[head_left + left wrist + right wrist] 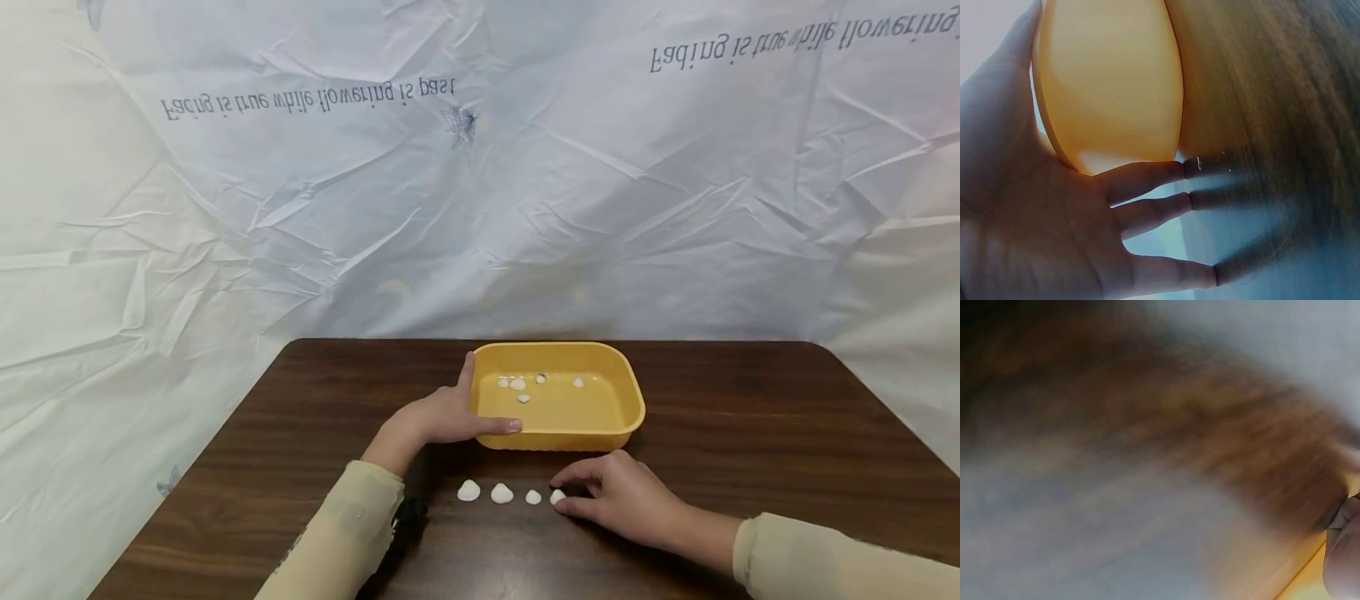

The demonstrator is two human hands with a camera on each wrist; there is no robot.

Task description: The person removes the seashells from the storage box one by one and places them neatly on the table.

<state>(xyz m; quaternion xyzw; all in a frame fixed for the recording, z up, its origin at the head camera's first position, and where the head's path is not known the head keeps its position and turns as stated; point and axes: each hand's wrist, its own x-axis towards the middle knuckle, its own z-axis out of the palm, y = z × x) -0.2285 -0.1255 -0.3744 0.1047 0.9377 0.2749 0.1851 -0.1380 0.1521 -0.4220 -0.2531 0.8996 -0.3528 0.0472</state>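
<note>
Over dark wood (738,425), left grip (452,414) splays against a tub (570,441) while right grip (627,498) narrowly pinches a shell (557,496).

A pale, creased sheet (525,208) hangs behind a dark brown table (735,408) with wood grain and rounded far corners. The sheet carries flipped lines of lettering (288,101) and a small blue butterfly (460,125). Soft light gleams on the table's near part.

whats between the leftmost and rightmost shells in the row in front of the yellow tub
A larger shell, then a smaller shell, lie apart on the table between them, as the head view shows.
</note>
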